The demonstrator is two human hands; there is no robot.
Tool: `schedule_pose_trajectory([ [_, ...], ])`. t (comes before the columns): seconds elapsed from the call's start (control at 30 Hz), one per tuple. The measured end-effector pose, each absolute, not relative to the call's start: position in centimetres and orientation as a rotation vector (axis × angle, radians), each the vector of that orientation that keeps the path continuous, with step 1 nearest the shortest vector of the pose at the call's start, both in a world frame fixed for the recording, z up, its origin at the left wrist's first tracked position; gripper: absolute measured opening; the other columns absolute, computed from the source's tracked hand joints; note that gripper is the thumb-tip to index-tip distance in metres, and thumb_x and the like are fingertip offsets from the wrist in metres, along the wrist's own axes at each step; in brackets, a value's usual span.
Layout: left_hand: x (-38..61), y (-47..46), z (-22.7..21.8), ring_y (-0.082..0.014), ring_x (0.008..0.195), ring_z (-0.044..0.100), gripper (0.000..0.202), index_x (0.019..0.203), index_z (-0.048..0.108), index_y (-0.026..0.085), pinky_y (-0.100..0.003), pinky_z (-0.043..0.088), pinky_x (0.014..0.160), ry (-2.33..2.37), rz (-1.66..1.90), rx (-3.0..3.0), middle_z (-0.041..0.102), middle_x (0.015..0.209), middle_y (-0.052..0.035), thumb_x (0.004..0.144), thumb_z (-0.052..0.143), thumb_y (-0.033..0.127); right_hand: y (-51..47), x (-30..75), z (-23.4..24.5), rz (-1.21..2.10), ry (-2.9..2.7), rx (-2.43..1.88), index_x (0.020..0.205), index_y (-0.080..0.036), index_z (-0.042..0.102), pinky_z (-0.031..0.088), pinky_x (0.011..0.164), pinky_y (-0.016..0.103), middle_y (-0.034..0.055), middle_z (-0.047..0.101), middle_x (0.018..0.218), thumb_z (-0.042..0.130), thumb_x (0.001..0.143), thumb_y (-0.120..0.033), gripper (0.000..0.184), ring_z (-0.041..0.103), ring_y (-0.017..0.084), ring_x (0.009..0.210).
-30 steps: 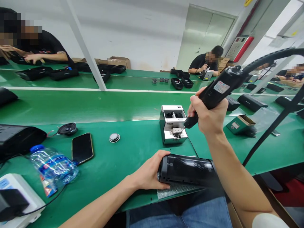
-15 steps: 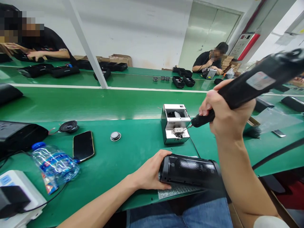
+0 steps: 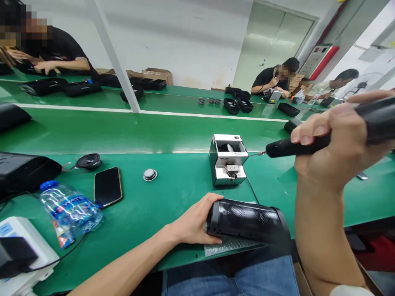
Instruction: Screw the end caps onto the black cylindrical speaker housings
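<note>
My left hand (image 3: 202,222) grips the left end of a black speaker housing (image 3: 249,222) with a perforated grille. The housing lies on bubble wrap (image 3: 230,246) at the near table edge. My right hand (image 3: 333,139) is wrapped around a black electric screwdriver (image 3: 296,148), raised to the right and slightly blurred. Its thin bit points left, towards the upper right side of a screw feeder (image 3: 230,160), a small white and dark box with an open top. Whether the bit carries a screw is too small to tell.
Left on the green table (image 3: 173,205) lie a phone (image 3: 108,187), a water bottle (image 3: 72,209), a speaker driver (image 3: 89,161), a small round metal part (image 3: 149,174) and a white power strip (image 3: 27,255). Across the bench sit co-workers among black housings (image 3: 231,105). A white post (image 3: 114,57) rises left.
My right hand has moved right with the screwdriver, drawing the bit away from the feeder's front. The screwdriver is held more level. My left hand and the speaker housing stay in place.
</note>
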State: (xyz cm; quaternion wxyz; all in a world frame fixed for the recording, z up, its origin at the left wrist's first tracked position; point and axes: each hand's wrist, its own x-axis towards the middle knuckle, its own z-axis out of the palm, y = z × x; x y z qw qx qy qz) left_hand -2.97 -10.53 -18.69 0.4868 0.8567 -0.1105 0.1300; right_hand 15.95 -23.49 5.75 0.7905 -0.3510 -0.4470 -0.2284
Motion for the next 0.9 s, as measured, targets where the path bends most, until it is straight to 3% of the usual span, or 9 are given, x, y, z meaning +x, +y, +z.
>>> schedule_pose_trajectory([
  [0.2, -3.0, -10.5, -18.4, -0.0341, 0.135, 0.06, 0.114, 0.157, 0.032, 0.029, -0.047, 0.051, 0.115, -0.246, 0.296, 2.093, 0.051, 0.152, -0.0131, 0.066, 0.101, 0.033, -21.6, 16.5, 3.4, -0.242, -1.096, -0.997, 0.085, -0.02, 0.061, 0.044, 0.041, 0.033, -0.0047, 0.05, 0.057, 0.078, 0.09, -0.015, 0.018, 0.05, 0.017, 0.041],
  [0.6, -3.1, -10.5, -18.5, -0.0345, 0.135, 0.059, 0.116, 0.158, 0.031, 0.029, -0.048, 0.051, 0.116, -0.242, 0.3, 2.103, 0.05, 0.151, -0.0136, 0.065, 0.102, 0.033, -20.2, 17.8, 2.3, -0.208, -0.964, -1.141, 0.085, -0.018, 0.062, 0.043, 0.037, 0.032, -0.0036, 0.054, 0.061, 0.078, 0.082, -0.022, 0.017, 0.049, 0.017, 0.04],
  [0.9, -3.3, -10.4, -18.2, -0.0329, 0.137, 0.058, 0.108, 0.158, 0.031, 0.029, -0.047, 0.051, 0.118, -0.26, 0.313, 2.145, 0.05, 0.152, -0.0127, 0.073, 0.097, 0.035, -27.9, 14.3, 5.8, -0.329, -0.984, -1.1, 0.086, -0.025, 0.067, 0.037, 0.038, 0.036, -0.0034, 0.044, 0.061, 0.077, 0.083, -0.019, 0.012, 0.044, 0.017, 0.044],
])
